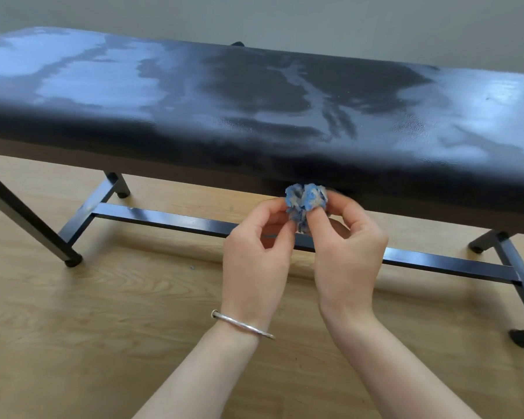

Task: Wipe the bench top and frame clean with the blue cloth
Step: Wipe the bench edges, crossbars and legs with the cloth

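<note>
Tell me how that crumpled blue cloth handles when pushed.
The crumpled blue cloth is probably floppy and light: left hand and right hand pinch it by fingertips. Its ragged edges may shed bits. It should glide on the glossy black bench top.

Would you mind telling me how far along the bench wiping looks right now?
Done, apparently: wet smears cover most of the top, though a duller patch sits mid-bench. In hand: the left hand and right hand pinch the bunched cloth, held off the bench by its front edge. Left: the frame; its crossbar shows a pale mark, and nothing shows it wiped yet.
</note>
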